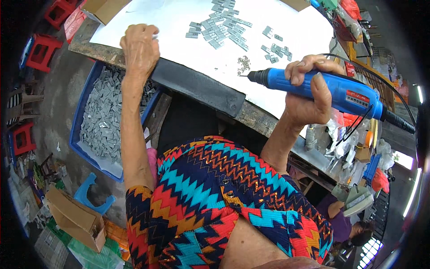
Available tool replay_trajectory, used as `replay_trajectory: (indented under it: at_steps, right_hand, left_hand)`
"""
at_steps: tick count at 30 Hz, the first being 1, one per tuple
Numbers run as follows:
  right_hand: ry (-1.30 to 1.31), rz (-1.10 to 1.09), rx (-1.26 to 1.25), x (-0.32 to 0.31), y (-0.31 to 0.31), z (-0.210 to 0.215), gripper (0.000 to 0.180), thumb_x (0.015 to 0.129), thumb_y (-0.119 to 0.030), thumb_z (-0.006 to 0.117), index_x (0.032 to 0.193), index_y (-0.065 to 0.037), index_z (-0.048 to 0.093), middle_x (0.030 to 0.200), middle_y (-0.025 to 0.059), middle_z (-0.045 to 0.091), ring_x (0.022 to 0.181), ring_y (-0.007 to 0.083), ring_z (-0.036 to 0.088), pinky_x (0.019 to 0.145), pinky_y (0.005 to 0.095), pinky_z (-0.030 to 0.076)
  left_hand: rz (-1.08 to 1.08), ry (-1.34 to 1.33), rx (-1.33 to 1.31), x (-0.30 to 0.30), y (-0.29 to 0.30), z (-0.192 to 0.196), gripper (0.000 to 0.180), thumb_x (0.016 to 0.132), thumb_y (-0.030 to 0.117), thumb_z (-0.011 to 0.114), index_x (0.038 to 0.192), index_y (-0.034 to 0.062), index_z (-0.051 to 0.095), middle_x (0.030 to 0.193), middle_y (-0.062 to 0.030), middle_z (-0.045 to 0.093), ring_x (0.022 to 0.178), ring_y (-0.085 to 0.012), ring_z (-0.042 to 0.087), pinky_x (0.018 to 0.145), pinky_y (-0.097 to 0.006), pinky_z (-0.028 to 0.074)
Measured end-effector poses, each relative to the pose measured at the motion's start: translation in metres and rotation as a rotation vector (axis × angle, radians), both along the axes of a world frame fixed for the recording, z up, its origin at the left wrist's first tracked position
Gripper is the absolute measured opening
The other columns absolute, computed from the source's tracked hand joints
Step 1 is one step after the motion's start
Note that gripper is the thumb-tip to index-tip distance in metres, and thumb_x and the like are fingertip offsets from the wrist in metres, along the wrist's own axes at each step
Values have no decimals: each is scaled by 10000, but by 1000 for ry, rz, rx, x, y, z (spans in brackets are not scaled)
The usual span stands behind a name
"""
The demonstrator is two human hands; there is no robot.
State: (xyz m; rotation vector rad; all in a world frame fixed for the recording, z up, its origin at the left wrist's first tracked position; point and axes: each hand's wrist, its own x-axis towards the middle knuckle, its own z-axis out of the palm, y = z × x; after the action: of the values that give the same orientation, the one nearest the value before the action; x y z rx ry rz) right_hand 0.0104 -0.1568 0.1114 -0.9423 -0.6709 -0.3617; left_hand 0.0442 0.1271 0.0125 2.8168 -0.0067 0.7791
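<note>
The right hand (pixel 309 92) wrapped tightly around a blue electric screwdriver (pixel 342 92).
Left of that hand, just past the tool's tip, lay tiny dark pieces (pixel 243 65); flat grey parts (pixel 221 27) lay farther ahead. The left hand (pixel 141 47) curled its fingers at the table edge, its pinch impossible to tell; a blue crate (pixel 79 110) stood below it.
</note>
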Motion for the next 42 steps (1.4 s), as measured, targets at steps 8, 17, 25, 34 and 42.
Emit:
replay_trajectory:
  at_steps: [8, 17, 25, 34, 42]
  right_hand:
    - [35, -7, -18, -1, 2, -4, 269, 721, 34, 487, 989, 46, 485, 807, 222, 558, 584, 196, 556, 574, 354, 479]
    - [65, -55, 3, 0, -1, -7, 259, 710, 30, 490, 968, 56, 476, 768, 213, 557, 553, 192, 545, 556, 347, 483]
    - [92, -74, -7, 0, 0, -7, 231, 717, 17, 508, 944, 53, 486, 741, 204, 566, 547, 184, 542, 554, 329, 482]
    - [68, -65, -107, 1, 2, -9, 251, 737, -22, 490, 982, 29, 517, 791, 208, 563, 596, 210, 528, 596, 375, 425]
    - [79, -161, -72, 1, 12, -10, 201, 709, 1, 570, 899, 44, 524, 678, 175, 583, 511, 172, 549, 524, 311, 477]
  left_hand:
    - [-400, -10, -193, 44, -41, -11, 370, 726, -86, 449, 1078, -42, 556, 1044, -205, 540, 992, -342, 516, 884, -377, 434]
    - [-379, 164, -292, 30, -53, -13, 334, 738, -52, 444, 1051, -45, 560, 1051, -207, 512, 936, -347, 549, 870, -378, 437]
    - [-430, 193, -389, 2, -77, -8, 289, 769, -27, 449, 1036, -59, 554, 1013, -199, 516, 904, -332, 555, 850, -387, 443]
    - [-441, -22, -454, -14, -87, -11, 241, 761, -21, 484, 989, -54, 558, 946, -189, 546, 817, -311, 573, 762, -362, 465]
    - [-407, 23, -397, -17, -89, -15, 126, 739, -5, 550, 861, -32, 560, 824, -155, 564, 754, -293, 575, 702, -362, 462]
